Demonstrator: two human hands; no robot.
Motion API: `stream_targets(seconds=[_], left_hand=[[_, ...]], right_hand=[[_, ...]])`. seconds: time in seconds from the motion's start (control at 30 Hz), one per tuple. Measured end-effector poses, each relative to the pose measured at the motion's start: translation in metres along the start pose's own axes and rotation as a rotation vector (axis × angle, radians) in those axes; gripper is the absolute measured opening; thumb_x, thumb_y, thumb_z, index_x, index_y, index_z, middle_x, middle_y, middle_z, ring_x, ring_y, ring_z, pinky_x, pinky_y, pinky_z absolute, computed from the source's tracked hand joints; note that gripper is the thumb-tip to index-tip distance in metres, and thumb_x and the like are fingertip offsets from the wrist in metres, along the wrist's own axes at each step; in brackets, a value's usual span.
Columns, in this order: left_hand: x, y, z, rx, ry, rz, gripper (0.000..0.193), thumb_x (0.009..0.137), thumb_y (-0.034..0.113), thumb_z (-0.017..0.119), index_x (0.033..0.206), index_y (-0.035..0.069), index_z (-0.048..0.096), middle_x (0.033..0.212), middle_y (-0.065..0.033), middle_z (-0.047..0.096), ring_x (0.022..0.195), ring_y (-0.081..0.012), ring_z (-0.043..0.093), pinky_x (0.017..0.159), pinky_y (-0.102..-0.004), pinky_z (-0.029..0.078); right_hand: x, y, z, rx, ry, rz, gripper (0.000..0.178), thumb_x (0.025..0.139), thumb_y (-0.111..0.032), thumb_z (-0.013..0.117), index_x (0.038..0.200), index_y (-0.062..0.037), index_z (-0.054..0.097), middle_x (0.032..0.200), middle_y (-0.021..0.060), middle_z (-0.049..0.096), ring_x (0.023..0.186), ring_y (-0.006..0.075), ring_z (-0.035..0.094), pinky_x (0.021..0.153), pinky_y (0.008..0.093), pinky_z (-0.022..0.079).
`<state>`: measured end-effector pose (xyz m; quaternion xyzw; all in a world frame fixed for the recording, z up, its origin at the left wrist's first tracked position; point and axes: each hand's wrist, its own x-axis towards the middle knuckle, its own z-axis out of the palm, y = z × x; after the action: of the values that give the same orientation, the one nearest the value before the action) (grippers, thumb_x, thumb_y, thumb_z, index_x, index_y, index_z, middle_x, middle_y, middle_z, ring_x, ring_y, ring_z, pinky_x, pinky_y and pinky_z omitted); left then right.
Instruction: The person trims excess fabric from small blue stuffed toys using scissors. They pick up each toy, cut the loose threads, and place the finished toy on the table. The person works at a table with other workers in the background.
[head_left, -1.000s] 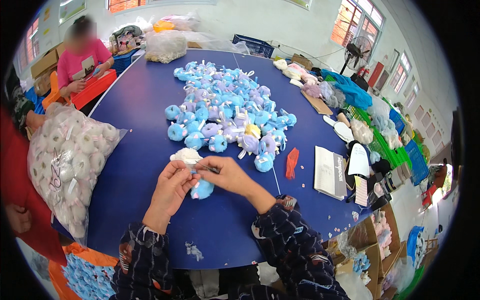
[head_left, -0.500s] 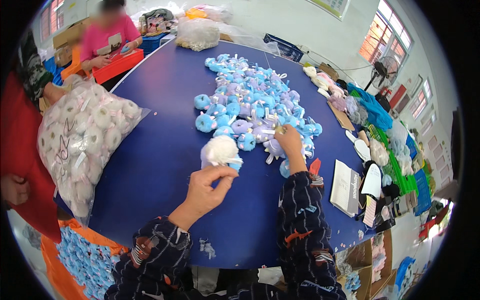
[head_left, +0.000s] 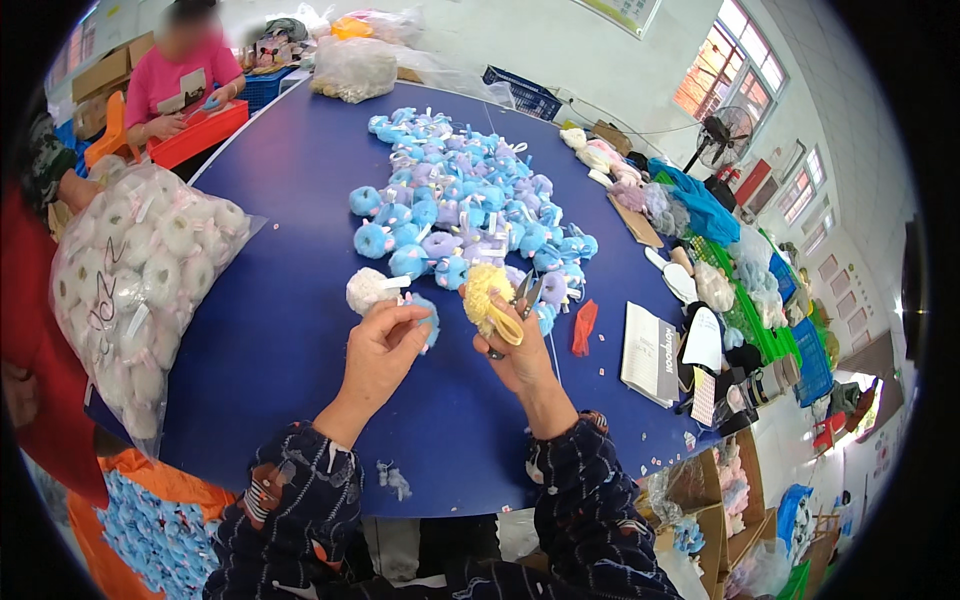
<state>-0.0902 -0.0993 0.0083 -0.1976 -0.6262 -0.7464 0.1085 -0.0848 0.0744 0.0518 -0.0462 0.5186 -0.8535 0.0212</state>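
Observation:
My left hand [head_left: 375,362] is closed, its thumb and fingertips pressed together at a fluffy white plush piece [head_left: 367,290] with a small white tag. A blue plush piece [head_left: 424,318] shows right behind those fingertips; whether it is held too I cannot tell. My right hand [head_left: 517,358] grips a fluffy yellow plush piece [head_left: 487,288] with a yellow loop hanging from it. Small metal snips [head_left: 528,292] also stick out of this hand, blades pointing up. Just beyond both hands lies a long pile of blue and lilac plush rings [head_left: 455,190] with white tags.
A clear bag of white plush rings [head_left: 150,270] stands at the left, beside a person in red. Across the table [head_left: 290,400], a person in pink handles a blue piece over a red tray [head_left: 205,132]. At the right lie a red scrap [head_left: 584,328] and a notebook [head_left: 650,352].
My right hand has drawn back from the pile and now shows the yellow plush piece and snips. My left hand stays closed by the white piece, which sits lower. The whole view has shifted.

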Motion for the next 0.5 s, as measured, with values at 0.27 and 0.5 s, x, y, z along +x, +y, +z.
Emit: stream_targets(seconds=[0.27,0.5], left_hand=[[-0.015,0.018,0.013,0.413,0.036,0.27,0.04,0.062,0.014,0.079,0.095,0.004,0.06,0.1,-0.01,0.049,0.09,-0.0214,0.055,0.078,-0.0308,0.046],[-0.014,0.01,0.013,0.494,0.141,0.388,0.02,0.068,0.005,0.072,0.083,0.002,0.06,0.087,-0.0094,0.053,0.075,-0.0222,0.057,0.066,-0.0291,0.046]], right_hand=[[-0.005,0.032,0.009,-0.297,0.189,-0.217,0.048,0.081,-0.021,0.067,0.119,-0.0001,0.046,0.095,0.0048,0.059,0.067,0.0052,0.054,0.048,0.0174,0.041],[-0.003,0.044,0.012,-0.471,0.198,-0.222,0.042,0.081,-0.018,0.066,0.114,0.0017,0.05,0.086,0.0032,0.06,0.062,0.0047,0.052,0.047,0.0182,0.04]])
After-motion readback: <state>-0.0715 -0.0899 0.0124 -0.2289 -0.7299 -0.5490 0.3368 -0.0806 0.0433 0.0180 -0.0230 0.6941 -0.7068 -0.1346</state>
